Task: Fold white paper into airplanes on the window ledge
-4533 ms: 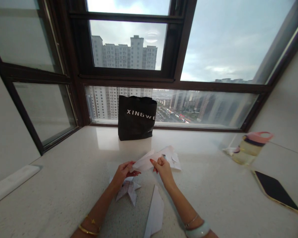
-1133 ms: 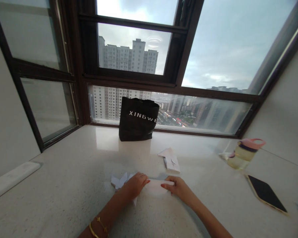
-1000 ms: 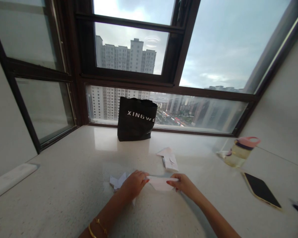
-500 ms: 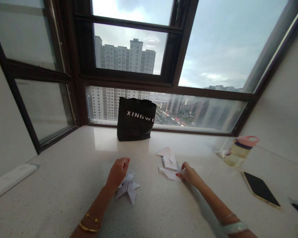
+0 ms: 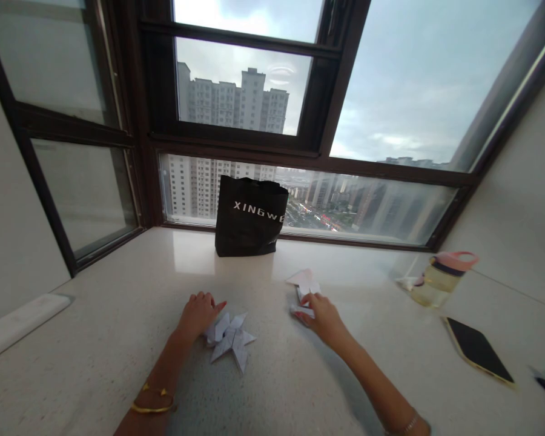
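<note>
A star-shaped origami piece of pale folded paper lies on the counter. Just behind its left side rests my left hand, fingers loosely bent and thumb apart, with nothing visible in it. Over to the right, my right hand pinches a folded paper strip between thumb and index finger, low over the counter. Another folded paper piece with a pointed corner lies behind it, partly hidden by those fingers.
A black bag stands by the window. To the right are a water bottle with a pink lid and a dark tablet-like device. A long white object lies at the left edge of the speckled counter.
My left hand has moved left off the paper star, uncovering more of it. My right hand has shifted left along the folded strip to grip it nearer its left end.
</note>
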{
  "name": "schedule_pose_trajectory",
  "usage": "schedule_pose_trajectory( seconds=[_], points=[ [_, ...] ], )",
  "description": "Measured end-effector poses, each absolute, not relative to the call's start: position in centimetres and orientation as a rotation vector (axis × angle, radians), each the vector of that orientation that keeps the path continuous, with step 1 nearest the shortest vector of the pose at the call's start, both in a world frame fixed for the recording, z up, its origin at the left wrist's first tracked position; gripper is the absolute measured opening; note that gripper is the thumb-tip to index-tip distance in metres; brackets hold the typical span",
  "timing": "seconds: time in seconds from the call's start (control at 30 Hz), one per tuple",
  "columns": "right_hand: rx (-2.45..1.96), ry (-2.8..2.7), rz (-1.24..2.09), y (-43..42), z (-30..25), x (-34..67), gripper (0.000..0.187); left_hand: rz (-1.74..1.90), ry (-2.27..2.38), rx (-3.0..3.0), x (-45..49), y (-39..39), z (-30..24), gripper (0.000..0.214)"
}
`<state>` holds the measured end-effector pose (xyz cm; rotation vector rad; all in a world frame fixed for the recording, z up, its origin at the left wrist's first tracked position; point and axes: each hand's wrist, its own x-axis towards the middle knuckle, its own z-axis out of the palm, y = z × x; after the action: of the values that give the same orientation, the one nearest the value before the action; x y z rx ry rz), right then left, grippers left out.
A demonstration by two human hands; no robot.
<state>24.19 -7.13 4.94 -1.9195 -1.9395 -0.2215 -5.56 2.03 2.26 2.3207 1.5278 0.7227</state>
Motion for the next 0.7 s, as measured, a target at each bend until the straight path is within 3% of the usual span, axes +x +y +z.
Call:
schedule_pose_trajectory(
  seconds=[0.2, 0.47, 0.63, 0.7],
  points=[
    [-1.67, -2.09, 0.347, -5.4, 2.7, 15.5, 0.022, 0.46, 1.464, 2.39, -4.6, 0.9, 2.5, 0.037],
    [-1.611, -2.013, 0.431, -4.0, 1.0, 14.2, 0.07, 0.698, 1.251, 2.079, -3.2, 1.1, 3.0, 0.025],
    [-1.506, -1.895, 0.457, -4.1, 0.8, 14.4, 0.027, 0.889, 1.064, 1.786, -2.6, 1.3, 2.9, 0.03],
    [-1.426, -1.784, 0.525, -4.1, 1.1, 14.5, 0.027, 0.971, 1.005, 1.717, -2.2, 1.2, 2.9, 0.031]
  ],
)
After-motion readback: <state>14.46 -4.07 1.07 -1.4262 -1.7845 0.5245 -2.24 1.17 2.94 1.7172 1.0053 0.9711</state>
